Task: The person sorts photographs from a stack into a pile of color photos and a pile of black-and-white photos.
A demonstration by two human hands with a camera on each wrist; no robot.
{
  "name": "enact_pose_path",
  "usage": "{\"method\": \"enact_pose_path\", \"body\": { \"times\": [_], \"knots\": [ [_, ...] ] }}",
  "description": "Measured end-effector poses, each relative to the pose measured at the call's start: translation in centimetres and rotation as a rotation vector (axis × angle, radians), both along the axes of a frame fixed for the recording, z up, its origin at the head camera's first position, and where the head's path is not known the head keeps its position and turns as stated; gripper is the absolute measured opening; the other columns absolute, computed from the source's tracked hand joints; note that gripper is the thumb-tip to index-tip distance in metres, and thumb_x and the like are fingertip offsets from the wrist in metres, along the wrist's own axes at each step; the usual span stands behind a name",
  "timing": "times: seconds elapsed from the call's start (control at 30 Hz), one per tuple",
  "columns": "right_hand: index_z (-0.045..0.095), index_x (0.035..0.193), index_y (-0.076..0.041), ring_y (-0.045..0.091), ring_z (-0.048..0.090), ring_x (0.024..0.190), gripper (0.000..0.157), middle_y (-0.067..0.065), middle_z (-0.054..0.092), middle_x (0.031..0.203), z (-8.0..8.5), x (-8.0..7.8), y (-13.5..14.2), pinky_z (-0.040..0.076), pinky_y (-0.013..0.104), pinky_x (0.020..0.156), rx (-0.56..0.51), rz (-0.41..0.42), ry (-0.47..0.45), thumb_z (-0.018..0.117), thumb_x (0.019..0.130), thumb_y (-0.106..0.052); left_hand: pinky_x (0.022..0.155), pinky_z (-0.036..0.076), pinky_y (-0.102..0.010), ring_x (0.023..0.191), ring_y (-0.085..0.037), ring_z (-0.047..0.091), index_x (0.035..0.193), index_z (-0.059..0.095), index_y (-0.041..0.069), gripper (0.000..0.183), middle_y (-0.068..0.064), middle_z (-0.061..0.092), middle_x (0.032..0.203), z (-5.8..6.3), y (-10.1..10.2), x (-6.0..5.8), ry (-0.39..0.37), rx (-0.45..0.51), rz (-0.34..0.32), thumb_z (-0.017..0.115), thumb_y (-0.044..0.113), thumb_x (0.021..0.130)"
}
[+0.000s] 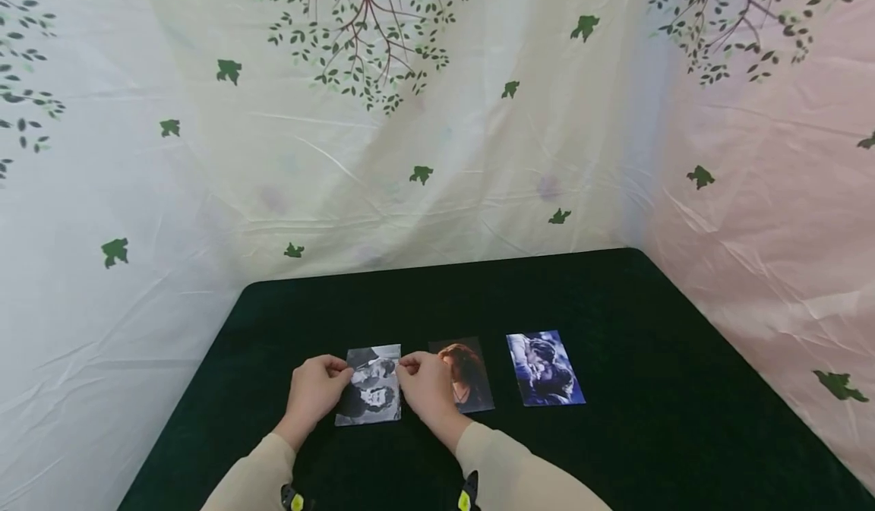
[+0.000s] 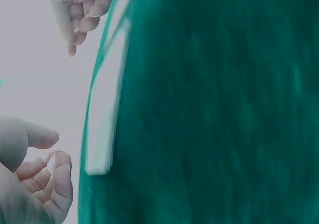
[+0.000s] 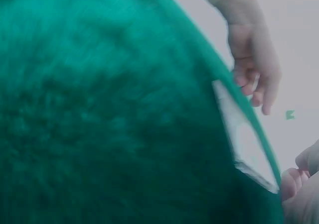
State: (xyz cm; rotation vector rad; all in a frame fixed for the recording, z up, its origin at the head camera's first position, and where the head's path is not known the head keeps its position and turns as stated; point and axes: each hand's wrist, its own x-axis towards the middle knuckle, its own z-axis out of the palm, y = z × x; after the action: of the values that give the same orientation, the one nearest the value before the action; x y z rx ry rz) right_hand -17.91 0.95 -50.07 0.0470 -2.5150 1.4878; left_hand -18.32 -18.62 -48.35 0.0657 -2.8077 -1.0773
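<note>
A black-and-white photo card (image 1: 371,399) lies on the dark green cloth, its edge showing some thickness in both wrist views. My left hand (image 1: 313,391) is at its left edge, thumb and forefinger apart with a gap between them in the left wrist view. At the right edge is my right hand (image 1: 427,389), its fingers loosely bent near the card's upper corner. Both hands appear raised over the cloth in the wrist views, with nothing visible in them. Partly behind the right hand lies a dark photo card with orange-red tones (image 1: 475,378).
A blue-purple photo card (image 1: 547,368) lies farther right. The green cloth (image 1: 649,435) covers the table, which has rounded far corners. Pale curtains (image 1: 465,215) with printed leaves and branches enclose the back and both sides.
</note>
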Motion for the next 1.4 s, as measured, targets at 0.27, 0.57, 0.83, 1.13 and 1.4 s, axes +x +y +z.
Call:
{"method": "enact_pose_path", "body": {
  "times": [0.27, 0.57, 0.83, 1.13, 1.4],
  "knots": [
    [0.071, 0.098, -0.014, 0.007, 0.059, 0.068, 0.016, -0.006, 0.064, 0.08, 1.7, 0.9, 7.8, 0.05, 0.028, 0.062, 0.058, -0.035, -0.018, 0.071, 0.088, -0.025, 0.051, 0.046, -0.029, 0.057, -0.012, 0.055, 0.105, 0.069, 0.007, 0.02, 0.002, 0.058, 0.068, 1.1, 4.4, 1.8, -0.003, 0.054, -0.125, 0.068, 0.019, 0.089],
    [0.067, 0.111, -0.004, 0.012, 0.057, 0.068, 0.042, 0.002, 0.066, 0.085, 1.0, 1.4, 12.5, 0.049, 0.03, 0.06, 0.303, -0.015, -0.128, 0.075, 0.083, -0.035, 0.053, 0.048, -0.028, 0.058, -0.012, 0.058, 0.118, 0.059, -0.003, 0.037, 0.0, 0.059, 0.074, 0.1, 10.2, 1.8, -0.07, 0.149, -0.249, 0.067, 0.021, 0.09],
    [0.066, 0.112, 0.0, 0.012, 0.058, 0.068, 0.047, 0.004, 0.066, 0.085, 0.0, 1.0, 12.6, 0.049, 0.03, 0.06, 0.342, 0.008, -0.132, 0.076, 0.082, -0.035, 0.065, 0.051, -0.039, 0.078, -0.022, 0.06, 0.115, 0.06, -0.007, 0.044, -0.015, 0.064, 0.094, -0.5, 13.5, 1.8, -0.064, -0.031, -0.216, 0.07, 0.025, 0.087],
    [0.066, 0.106, 0.0, 0.011, 0.055, 0.06, 0.045, 0.002, 0.062, 0.074, -0.1, 0.3, 12.0, 0.046, 0.029, 0.054, 0.353, 0.034, -0.199, 0.077, 0.081, -0.036, 0.051, 0.041, -0.034, 0.058, -0.019, 0.051, 0.09, 0.064, -0.005, 0.031, -0.007, 0.054, 0.067, -0.7, 13.8, 1.2, -0.072, -0.141, -0.168, 0.069, 0.026, 0.087],
    [0.067, 0.101, -0.001, 0.014, 0.054, 0.06, 0.039, 0.002, 0.06, 0.073, 0.1, 0.0, 11.5, 0.045, 0.03, 0.054, 0.352, 0.035, -0.224, 0.078, 0.08, -0.031, 0.048, 0.042, -0.031, 0.053, -0.017, 0.051, 0.084, 0.065, 0.0, 0.026, -0.003, 0.052, 0.063, -0.7, 13.9, 0.8, -0.107, -0.14, -0.208, 0.068, 0.026, 0.087]
  ]
}}
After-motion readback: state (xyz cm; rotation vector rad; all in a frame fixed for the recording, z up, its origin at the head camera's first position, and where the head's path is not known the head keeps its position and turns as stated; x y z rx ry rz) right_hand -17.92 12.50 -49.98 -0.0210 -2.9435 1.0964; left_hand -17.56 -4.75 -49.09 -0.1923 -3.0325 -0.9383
